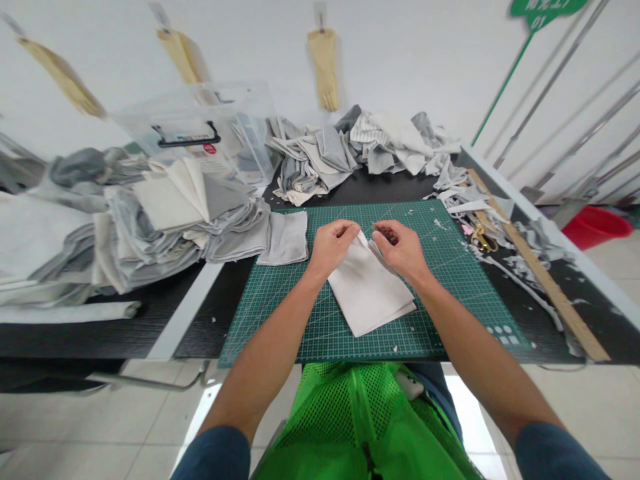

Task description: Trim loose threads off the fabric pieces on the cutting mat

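Note:
A folded white cloth (373, 293) rests on the green cutting mat (280, 313), its far edge lifted toward my hands. My left hand (333, 247) pinches the cloth's raised upper corner between thumb and fingers. Close by on the right, my right hand (400, 250) is curled with thumb and fingertips brought together at the cloth's far edge. Something tiny may be in those fingertips, but it is too small to make out. Left of the cloth, a folded grey cloth (285, 237) lies partly on the mat.
Stacked grey and white cloths (175, 213) cover the left side, before a clear plastic box (200, 133). A heap of fabric scraps (325, 153) lies behind the mat. Gold-handled scissors (484, 240) and a wooden ruler (550, 287) are at the right among trimmings.

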Motion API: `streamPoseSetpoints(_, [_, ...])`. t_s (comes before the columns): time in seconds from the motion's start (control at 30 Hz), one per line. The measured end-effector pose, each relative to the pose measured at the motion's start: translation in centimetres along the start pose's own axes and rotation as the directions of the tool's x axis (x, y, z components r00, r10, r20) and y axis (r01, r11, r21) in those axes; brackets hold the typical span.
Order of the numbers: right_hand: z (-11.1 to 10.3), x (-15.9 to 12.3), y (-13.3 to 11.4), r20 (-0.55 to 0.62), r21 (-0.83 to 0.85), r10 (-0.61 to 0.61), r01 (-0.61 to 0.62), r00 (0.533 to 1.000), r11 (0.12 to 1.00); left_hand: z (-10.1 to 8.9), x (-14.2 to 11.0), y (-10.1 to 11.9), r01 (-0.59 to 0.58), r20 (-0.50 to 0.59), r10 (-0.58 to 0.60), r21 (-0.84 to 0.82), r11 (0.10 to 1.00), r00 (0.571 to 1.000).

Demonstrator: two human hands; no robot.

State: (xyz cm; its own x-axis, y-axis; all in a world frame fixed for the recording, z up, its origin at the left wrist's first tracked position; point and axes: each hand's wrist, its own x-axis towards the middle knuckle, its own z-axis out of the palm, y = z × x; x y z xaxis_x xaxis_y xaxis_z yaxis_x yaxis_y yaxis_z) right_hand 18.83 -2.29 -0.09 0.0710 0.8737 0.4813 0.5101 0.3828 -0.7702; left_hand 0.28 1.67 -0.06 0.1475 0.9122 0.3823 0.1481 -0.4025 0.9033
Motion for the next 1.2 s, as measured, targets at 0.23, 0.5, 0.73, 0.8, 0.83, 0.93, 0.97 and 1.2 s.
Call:
streamPoseSetpoints(0.23, [-0.1, 0.2, 0.6, 0.191, 0.086, 0.171, -0.190, 0.967, 0.978, -0.3, 0.3, 0.0, 0.001, -0.042, 0.002, 0.063, 0.998, 0.999])
streamPoseSetpoints(0.5, [0.1, 0.2, 3.9, 0.138, -0.460, 0.212, -0.127, 0.967, 0.879, -0.5, -0.1, 0.8, 0.072, 0.047, -0.079, 0.143, 0.987, 0.996])
streamPoseSetpoints(0.73, [1.6, -0.2, 5.1, 0.272, -0.518, 0.219, -0.049, 0.937, 0.854, 0.2, -0.6, -1.1, 0.009, 0.296, -0.146, 0.420, 0.907, 0.944])
streamPoseSetpoints(0.8, [2.0, -0.3, 5.0, 0.276, -0.495, 0.222, -0.060, 0.935, 0.867, 0.4, -0.7, -2.0, -0.026, 0.332, -0.174, 0.519, 0.855, 0.927])
streamPoseSetpoints(0.83, [2.1, -0.4, 4.9, 0.274, -0.483, 0.224, -0.068, 0.935, 0.873, 0.4, -0.8, -2.4, -0.033, 0.334, -0.189, 0.560, 0.828, 0.923])
streamPoseSetpoints(0.93, [2.0, -0.4, 4.6, 0.247, -0.436, 0.218, -0.092, 0.944, 0.895, 0.5, -0.9, -3.0, -0.003, 0.279, -0.229, 0.640, 0.769, 0.933])
streamPoseSetpoints(0.97, [1.9, -0.3, 4.4, 0.235, -0.409, 0.204, -0.094, 0.950, 0.908, 0.5, -0.8, -2.9, 0.008, 0.238, -0.217, 0.655, 0.756, 0.947])
streamPoseSetpoints(1.2, [1.1, 0.1, 2.4, 0.169, -0.061, 0.079, -0.070, 0.982, 0.996, -0.1, -0.2, -1.3, -0.049, 0.181, -0.065, 0.562, 0.826, 0.981])
